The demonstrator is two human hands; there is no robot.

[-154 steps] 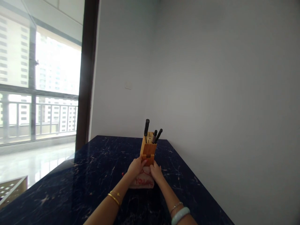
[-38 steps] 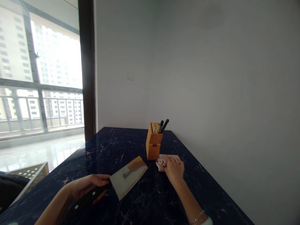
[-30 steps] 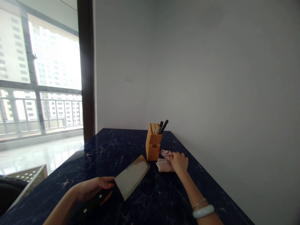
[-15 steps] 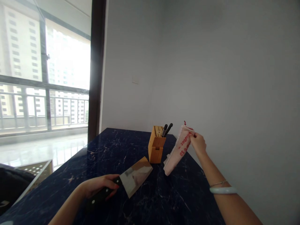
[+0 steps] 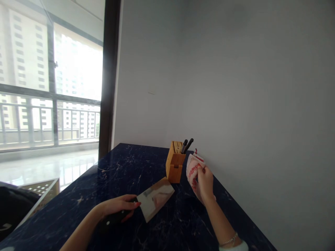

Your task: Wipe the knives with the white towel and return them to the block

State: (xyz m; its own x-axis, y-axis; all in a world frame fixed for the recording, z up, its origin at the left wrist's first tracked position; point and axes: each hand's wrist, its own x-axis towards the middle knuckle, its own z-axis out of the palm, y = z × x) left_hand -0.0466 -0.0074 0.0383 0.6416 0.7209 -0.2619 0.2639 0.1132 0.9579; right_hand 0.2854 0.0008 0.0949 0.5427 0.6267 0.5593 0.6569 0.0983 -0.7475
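My left hand (image 5: 119, 205) is wrapped round the black handle of a cleaver (image 5: 156, 198), whose broad shiny blade points up and to the right, its far corner near the base of a wooden knife block (image 5: 175, 167). Two black-handled tools (image 5: 187, 145) stick out of the block's top. To the right of the block, my right hand (image 5: 205, 177) pinches a pink cloth (image 5: 193, 170) with red lettering, which is bunched and partly hidden behind the hand and wrist.
The dark blue marbled table (image 5: 136, 164) meets a grey wall (image 5: 235, 104) at its right. On the lower left are a perforated light-coloured frame (image 5: 43, 193) and a black item (image 5: 15, 205). Large windows (image 5: 75, 66) stand beyond.
My right hand has moved down and to the left with the cloth, which now hangs folded rather than stretched out. The cleaver has shifted slightly to the right.
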